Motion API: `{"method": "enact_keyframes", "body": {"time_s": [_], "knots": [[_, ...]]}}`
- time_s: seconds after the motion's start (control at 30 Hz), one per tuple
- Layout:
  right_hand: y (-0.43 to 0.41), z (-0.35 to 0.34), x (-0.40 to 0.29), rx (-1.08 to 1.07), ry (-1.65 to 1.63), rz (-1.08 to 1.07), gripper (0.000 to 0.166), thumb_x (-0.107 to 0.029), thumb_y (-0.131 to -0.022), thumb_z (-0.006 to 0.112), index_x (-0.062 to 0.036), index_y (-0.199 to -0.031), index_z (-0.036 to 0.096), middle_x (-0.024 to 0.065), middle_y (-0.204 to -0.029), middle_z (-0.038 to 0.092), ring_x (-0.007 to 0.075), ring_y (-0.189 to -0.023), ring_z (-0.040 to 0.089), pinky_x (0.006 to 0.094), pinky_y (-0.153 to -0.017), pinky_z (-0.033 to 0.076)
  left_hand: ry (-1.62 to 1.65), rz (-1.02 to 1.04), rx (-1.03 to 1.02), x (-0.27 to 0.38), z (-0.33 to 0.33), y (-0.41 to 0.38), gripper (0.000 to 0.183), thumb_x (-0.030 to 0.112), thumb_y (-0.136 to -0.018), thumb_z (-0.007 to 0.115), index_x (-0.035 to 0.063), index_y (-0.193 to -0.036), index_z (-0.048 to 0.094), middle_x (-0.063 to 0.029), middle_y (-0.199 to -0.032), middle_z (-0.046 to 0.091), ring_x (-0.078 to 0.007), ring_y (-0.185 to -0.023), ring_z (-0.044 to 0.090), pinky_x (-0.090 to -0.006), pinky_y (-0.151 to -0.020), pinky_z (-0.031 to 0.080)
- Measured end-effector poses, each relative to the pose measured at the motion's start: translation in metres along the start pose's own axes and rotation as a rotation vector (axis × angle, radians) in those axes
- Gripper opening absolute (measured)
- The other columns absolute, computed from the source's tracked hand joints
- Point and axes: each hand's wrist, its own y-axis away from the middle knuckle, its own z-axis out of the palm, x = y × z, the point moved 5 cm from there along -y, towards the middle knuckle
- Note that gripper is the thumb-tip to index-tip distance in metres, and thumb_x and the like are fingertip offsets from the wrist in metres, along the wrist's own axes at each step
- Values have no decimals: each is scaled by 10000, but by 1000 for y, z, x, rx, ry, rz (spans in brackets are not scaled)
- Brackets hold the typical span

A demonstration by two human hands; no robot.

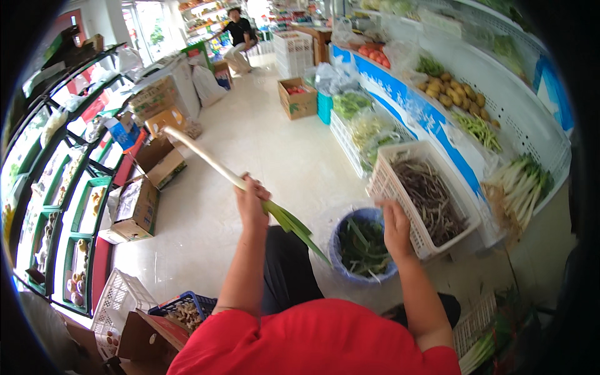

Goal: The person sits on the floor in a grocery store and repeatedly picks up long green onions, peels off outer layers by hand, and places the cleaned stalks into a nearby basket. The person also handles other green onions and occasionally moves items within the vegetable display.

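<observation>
My left hand point(253, 201) is closed around a long leek or large green onion point(206, 157). Its bare white shaft points up and to the left, and its green leaves point(295, 225) trail down to the right. My right hand point(396, 229) is raised over the rim of a blue bucket point(335, 255), apart from the leek. Its fingers are bent, and whether anything thin is between them is too blurred to tell. Green leaf scraps point(361, 243) lie inside the bucket, which seems to have a clear plastic liner.
Beside my right hand stands a pale plastic crate point(398, 206) of dark, long bean-like pods point(426, 201). A shelf at right holds potatoes point(452, 91) and leafy green onions point(520, 187). Cardboard boxes point(136, 206) and a produce rack point(61, 183) line the left. A person point(239, 35) sits far back.
</observation>
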Motion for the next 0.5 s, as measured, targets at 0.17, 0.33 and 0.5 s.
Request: {"method": "enact_keyframes", "body": {"time_s": [0.17,0.33,0.5], "knots": [[39,-13,46,-146,326,217,481,-152,-815,701,-38,-1254,539,212,-1228,494,392,-1147,483,448,-975,402,-156,-89,-294,-19,54,24,243,121,-999,426,66,-1225,354,-21,-770,428,-83,-564,397,-247,-509,375],[-16,-70,-64,104,479,-228,540,-68,-783,684,-56,-1290,500,190,-1273,473,395,-1189,451,467,-1007,361,-569,-87,-694,-31,113,48,176,98,-977,470,93,-1150,442,5,-712,470,-80,-555,437,-255,-502,394],[-41,-117,-133,100,975,-513,569,-71,-764,674,-122,-1306,508,122,-1350,450,351,-1268,419,463,-1057,341,-1082,240,-1132,-27,145,77,203,70,-916,546,52,-1107,482,-182,-825,619,-330,-713,636,-424,-599,474]]}}
